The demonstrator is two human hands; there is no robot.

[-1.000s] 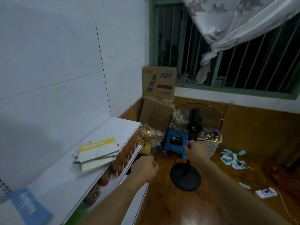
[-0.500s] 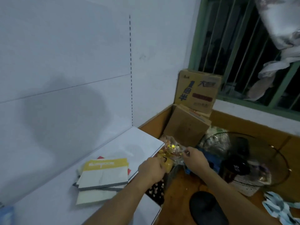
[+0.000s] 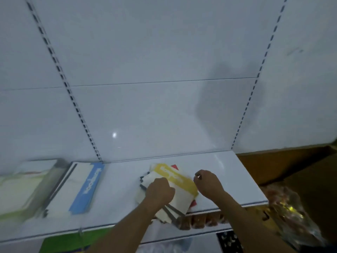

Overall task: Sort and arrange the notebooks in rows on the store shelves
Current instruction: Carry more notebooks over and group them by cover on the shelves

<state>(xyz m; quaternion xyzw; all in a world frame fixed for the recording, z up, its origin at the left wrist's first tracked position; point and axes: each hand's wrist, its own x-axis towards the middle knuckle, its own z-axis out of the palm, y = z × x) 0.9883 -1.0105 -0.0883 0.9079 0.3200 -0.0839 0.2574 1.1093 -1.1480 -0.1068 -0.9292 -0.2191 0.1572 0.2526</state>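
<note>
Thin, floppy notebooks point(image 3: 175, 190), light and slippery.
Our left hand point(image 3: 160, 191) sits curled on the pile, right hand point(image 3: 208, 181) curled beside it, empty; we'd grip the edges.

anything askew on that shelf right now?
Yes. The yellow-banded notebook pile lies skewed and fanned, its lower corner overhanging the front edge of the shelf. The blue-banded notebook to its left lies flat on the shelf. Both the left hand and the right hand are over the pile.

You're in a small shop: white slotted shelving point(image 3: 209, 172) holds stacked notebooks point(image 3: 85, 187), with packaged snacks point(image 3: 291, 212) and cardboard boxes point(image 3: 284, 165) alongside.
</note>
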